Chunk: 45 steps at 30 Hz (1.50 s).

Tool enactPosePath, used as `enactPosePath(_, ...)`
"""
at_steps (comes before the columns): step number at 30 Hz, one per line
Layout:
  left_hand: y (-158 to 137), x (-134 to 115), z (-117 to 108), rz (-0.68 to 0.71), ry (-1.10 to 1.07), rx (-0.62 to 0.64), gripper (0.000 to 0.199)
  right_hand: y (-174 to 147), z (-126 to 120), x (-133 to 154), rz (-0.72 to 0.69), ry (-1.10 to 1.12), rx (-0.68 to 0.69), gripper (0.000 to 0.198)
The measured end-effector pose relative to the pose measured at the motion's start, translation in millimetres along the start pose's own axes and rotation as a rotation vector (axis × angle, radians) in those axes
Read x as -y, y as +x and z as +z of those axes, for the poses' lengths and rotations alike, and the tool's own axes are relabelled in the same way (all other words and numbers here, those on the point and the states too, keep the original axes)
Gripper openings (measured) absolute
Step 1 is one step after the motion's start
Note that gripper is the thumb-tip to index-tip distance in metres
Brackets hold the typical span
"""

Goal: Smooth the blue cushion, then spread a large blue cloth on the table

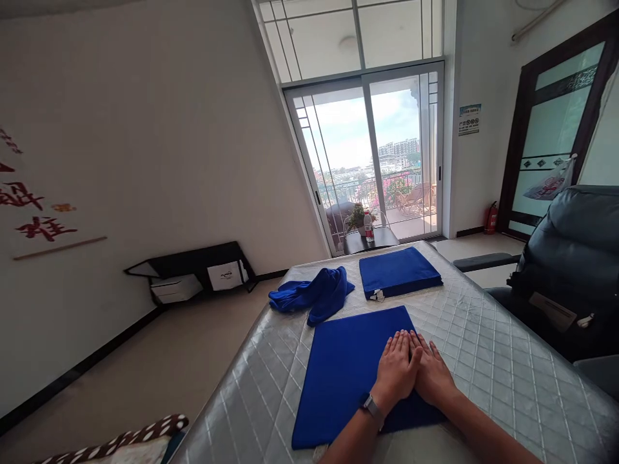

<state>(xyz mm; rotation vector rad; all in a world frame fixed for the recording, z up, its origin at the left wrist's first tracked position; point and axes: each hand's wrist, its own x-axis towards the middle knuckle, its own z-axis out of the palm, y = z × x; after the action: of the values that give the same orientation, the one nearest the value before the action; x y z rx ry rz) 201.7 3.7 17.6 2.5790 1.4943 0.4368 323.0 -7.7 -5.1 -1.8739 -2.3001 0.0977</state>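
Observation:
A blue cloth (343, 374), spread in a flat folded rectangle, lies on the quilted silver mattress (251, 393). Fingers stretched out, my left hand (397, 364) rests flat near the cloth's right edge, a dark watch on its wrist. My right hand (432, 374) lies flat beside it at the same edge, the thumbs close together and partly overlapping. Beyond them, a stack of folded blue cloths (401, 272) shows a small white tag at its near edge. To its left sits a crumpled blue cloth (316, 293).
A dark armchair (570, 258) stands right of the mattress. Past the far end, a small table (353, 243) carries a plant and a bottle (369, 227) before sliding glass doors. On the left, a low black shelf (181, 264) holds white boxes; patterned fabric (149, 432) shows at the lower left.

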Motion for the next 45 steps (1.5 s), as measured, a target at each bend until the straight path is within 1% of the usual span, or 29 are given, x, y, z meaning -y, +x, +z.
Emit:
enactPosePath(4,-10,12,-4,0.015,0.055,0.002,0.066,0,-8,3,0.045,0.012,0.037,0.064)
enactPosePath(8,-27,38,-17,-0.054,0.069,-0.006,0.070,1,-11,5,0.077,0.066,0.031,0.072)
enactPosePath(11,-46,72,-32,-0.153,0.098,0.017,0.076,1,-10,5,0.080,0.096,0.011,0.074)
enactPosePath(15,-78,131,-50,-0.345,0.154,0.017,0.081,2,-6,4,0.079,0.102,0.006,0.073)
enactPosePath(18,-97,166,-54,-0.467,0.163,-0.003,0.084,4,-2,3,0.075,0.093,-0.004,0.074)
enactPosePath(21,-103,184,-49,-0.486,0.166,-0.017,0.086,5,0,3,0.073,0.091,-0.007,0.074)
enactPosePath(27,-100,193,-40,-0.459,0.191,-0.040,0.087,6,-2,4,0.073,0.063,0.024,0.075)
enactPosePath(36,-103,190,-47,-0.467,0.182,-0.063,0.089,4,-9,1,0.066,0.040,0.050,0.073)
enactPosePath(41,-104,191,-45,-0.448,0.173,-0.094,0.086,12,-29,1,0.066,0.058,0.052,0.073)
enactPosePath(45,-104,190,-46,-0.451,0.165,-0.095,0.086,37,-47,8,0.038,0.062,0.065,0.074)
